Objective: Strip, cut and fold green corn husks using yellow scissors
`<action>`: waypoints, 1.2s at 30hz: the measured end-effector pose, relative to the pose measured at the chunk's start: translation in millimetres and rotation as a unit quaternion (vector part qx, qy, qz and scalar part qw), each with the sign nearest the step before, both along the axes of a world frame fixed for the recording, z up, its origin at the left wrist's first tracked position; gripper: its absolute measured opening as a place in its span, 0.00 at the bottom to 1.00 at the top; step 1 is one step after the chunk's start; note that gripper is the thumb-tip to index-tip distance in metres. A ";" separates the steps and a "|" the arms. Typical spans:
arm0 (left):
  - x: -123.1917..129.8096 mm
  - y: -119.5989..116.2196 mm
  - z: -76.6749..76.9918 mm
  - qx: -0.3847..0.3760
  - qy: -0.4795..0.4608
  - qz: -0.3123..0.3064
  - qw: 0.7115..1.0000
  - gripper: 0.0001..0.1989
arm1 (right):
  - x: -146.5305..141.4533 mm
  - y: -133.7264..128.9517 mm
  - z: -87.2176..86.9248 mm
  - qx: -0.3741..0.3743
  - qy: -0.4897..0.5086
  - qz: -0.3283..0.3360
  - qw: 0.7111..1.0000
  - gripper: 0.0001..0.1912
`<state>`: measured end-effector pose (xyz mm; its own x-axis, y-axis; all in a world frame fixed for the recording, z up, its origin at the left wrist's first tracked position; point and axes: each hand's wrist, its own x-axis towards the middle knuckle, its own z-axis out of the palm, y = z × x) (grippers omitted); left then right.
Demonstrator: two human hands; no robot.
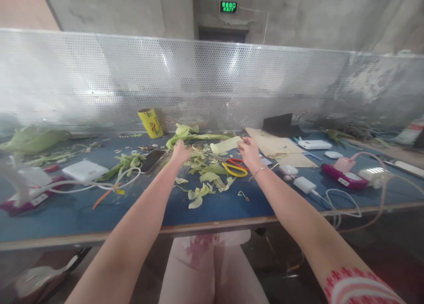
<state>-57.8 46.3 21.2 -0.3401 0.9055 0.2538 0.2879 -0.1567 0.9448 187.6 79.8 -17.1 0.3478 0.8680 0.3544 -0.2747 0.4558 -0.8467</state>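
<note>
My right hand [250, 153] pinches one end of a broad, pale green husk strip [227, 145], whose far end curls over the pile. My left hand [182, 153] is closed at the near side of a green leafy husk bundle [184, 131]. Its fingertips are partly hidden, but they seem to grip the bundle. Between and below the hands lie loose husk scraps [212, 176]. Scissors with yellow and red handles [236, 169] rest among the scraps, close to my right hand.
A yellow tube [150, 123] stands tilted behind. Left are a phone [152, 161], a white box [85, 170] and cables. Right are cardboard [274, 142], a white charger [304, 184] and a purple power strip [344, 176]. A perforated metal screen [132, 83] closes the table's back.
</note>
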 end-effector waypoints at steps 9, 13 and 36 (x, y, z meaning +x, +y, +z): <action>21.0 -15.4 1.8 0.047 0.398 0.035 0.916 0.25 | -21.4 -25.7 8.7 -0.026 -0.060 0.130 0.989 0.17; 34.1 -18.8 2.8 0.086 0.302 -0.092 0.945 0.17 | -29.4 -34.3 11.2 -0.020 -0.081 0.170 0.982 0.17; 52.8 -39.7 16.9 -0.005 -0.216 -0.270 0.938 0.07 | -28.7 -58.6 35.7 0.003 -0.063 0.214 0.975 0.10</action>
